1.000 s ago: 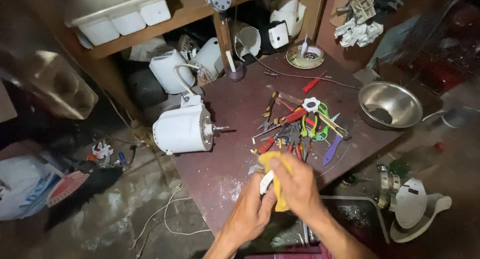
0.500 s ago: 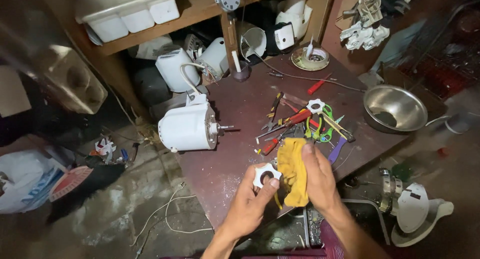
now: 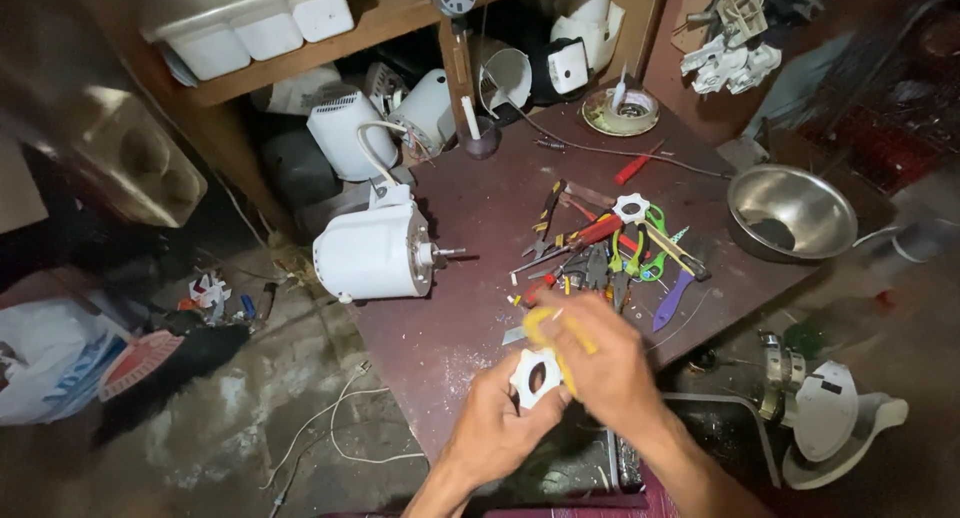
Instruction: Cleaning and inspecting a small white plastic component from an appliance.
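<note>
"What were the hands doing?"

"The left hand (image 3: 497, 430) was pinched shut on a small white plastic piece (image 3: 534, 377) with a hole in the middle. The right hand (image 3: 608, 368) was closed around a yellow cloth (image 3: 548, 328) and pressed it against that piece. Both hung just over the near edge of the dark red tabletop (image 3: 470, 318)."

"So what could have gone wrong?"

"I think the white piece could have slipped. Only the fingertips held it, and the cloth pushed on it from the side. If it fell, it could have dropped past the edge to the messy floor (image 3: 250, 418), where it would be hard to find."

"Anything else close by?"

"Yes. A heap of tools (image 3: 600, 253) lay just beyond the right hand, with pliers, screwdrivers and some pointy bits. A quick swipe of the cloth could have snagged one and dragged it off, or a knuckle could have been poked."

"What about the big white thing?"

"The white motor (image 3: 372, 251) sat on the left part of the tabletop, partly out past the edge, with its thin metal rod pointing right. It was well apart from the hands, so a bump looked unlikely. The metal bowl (image 3: 790, 210) was far off to the right too."

"Was the light good?"

"No, it was dim, so a dropped piece could have been lost easily."
</note>
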